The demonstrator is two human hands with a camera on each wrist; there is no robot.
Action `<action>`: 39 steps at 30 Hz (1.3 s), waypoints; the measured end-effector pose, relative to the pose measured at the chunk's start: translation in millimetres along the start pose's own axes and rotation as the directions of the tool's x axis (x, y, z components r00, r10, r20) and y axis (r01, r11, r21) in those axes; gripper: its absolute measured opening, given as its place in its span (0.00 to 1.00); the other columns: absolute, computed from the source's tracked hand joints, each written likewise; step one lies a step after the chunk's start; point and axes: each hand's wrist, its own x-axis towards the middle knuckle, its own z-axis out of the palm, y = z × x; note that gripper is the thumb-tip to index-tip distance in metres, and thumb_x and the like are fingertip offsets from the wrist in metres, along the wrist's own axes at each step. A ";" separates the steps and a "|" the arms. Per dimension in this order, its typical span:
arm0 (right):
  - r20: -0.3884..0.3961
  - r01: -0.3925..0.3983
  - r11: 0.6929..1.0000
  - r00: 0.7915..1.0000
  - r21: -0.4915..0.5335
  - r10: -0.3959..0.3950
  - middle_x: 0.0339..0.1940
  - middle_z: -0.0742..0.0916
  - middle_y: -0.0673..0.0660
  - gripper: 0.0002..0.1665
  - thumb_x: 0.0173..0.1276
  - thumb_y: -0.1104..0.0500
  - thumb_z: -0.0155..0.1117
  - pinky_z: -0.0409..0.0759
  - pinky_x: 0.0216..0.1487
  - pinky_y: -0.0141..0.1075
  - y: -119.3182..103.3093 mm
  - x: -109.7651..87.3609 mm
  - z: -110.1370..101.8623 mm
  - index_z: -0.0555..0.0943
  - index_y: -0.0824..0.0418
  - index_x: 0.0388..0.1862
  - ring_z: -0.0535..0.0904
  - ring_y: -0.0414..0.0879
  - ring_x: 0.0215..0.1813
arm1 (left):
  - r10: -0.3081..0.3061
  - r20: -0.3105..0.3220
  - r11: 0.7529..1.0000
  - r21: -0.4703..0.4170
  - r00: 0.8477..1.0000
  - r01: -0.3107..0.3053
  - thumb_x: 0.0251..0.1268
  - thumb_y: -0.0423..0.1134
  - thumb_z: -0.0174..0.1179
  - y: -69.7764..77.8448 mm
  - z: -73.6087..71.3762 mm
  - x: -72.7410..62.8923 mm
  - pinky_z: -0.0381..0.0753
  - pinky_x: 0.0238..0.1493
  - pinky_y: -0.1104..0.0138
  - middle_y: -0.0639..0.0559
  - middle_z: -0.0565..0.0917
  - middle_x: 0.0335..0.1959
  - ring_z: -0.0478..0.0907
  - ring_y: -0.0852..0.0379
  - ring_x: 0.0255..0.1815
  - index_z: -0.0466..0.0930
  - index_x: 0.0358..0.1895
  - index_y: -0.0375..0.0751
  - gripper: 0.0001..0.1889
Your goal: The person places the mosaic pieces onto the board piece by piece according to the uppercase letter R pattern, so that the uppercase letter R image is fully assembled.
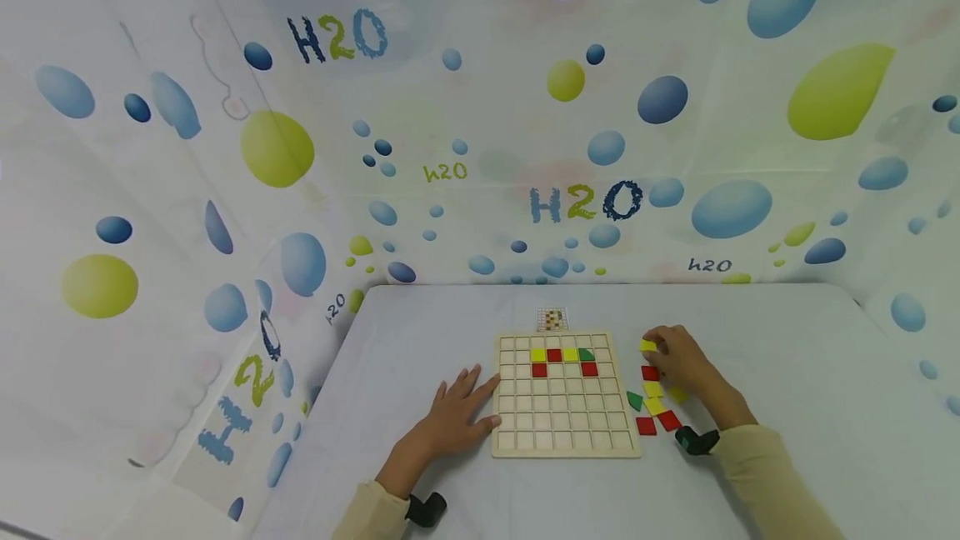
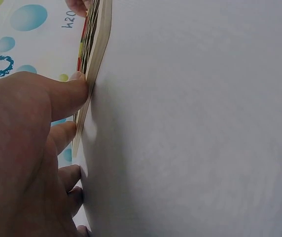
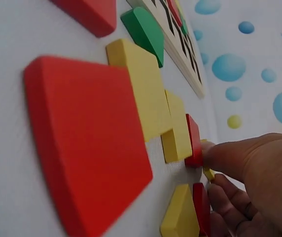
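Observation:
A wooden grid board (image 1: 555,423) lies flat on the table. Several yellow, red and green tiles sit in its upper cells, among them a red tile (image 1: 554,355) and a green tile with a rounded corner (image 1: 587,354). My left hand (image 1: 453,419) has its fingers spread, with thumb and a finger touching the board's left edge; the left wrist view shows the thumb (image 2: 72,96) against that edge. Right of the board, my right hand (image 1: 681,361) pinches a yellow tile (image 1: 647,346) between thumb and fingers. In the right wrist view, fingers partly hide this yellow tile (image 3: 208,174).
Loose tiles lie along the board's right side: a green tile (image 1: 634,401), red tiles (image 1: 647,426) and yellow tiles (image 1: 653,389). Behind the board is a small printed pattern card (image 1: 552,319). A patterned sheet (image 1: 480,215) stands behind the white-covered table (image 1: 420,323).

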 end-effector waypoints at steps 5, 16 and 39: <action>0.009 0.021 1.000 1.000 -0.013 -0.021 0.56 0.78 0.68 0.22 0.78 0.61 0.66 0.80 0.65 0.56 -3.9 4.9 4.1 0.77 0.67 0.66 0.75 0.58 0.53 | 0.003 0.000 1.000 -0.005 1.000 -0.003 0.79 0.59 0.57 0.2 -0.2 1.2 0.47 0.80 0.31 0.38 0.56 0.86 0.50 0.34 0.87 0.63 0.83 0.51 0.36; -0.024 0.099 0.994 0.995 0.039 -0.098 0.60 0.79 0.66 0.21 0.78 0.57 0.66 0.79 0.64 0.59 -41.8 0.5 25.0 0.79 0.65 0.64 0.78 0.60 0.59 | 0.002 0.006 1.000 0.009 1.000 -0.002 0.78 0.60 0.57 -1.2 1.6 1.9 0.48 0.80 0.31 0.38 0.56 0.86 0.51 0.35 0.86 0.63 0.83 0.52 0.37; 0.049 0.458 0.887 0.889 -0.057 -0.455 0.46 0.82 0.48 0.08 0.72 0.56 0.75 0.80 0.58 0.46 -125.0 -31.8 99.1 0.84 0.51 0.45 0.78 0.44 0.51 | -0.010 0.010 0.999 0.034 1.000 0.010 0.79 0.59 0.56 2.6 -1.4 -0.2 0.49 0.80 0.31 0.39 0.57 0.86 0.52 0.35 0.86 0.63 0.83 0.52 0.36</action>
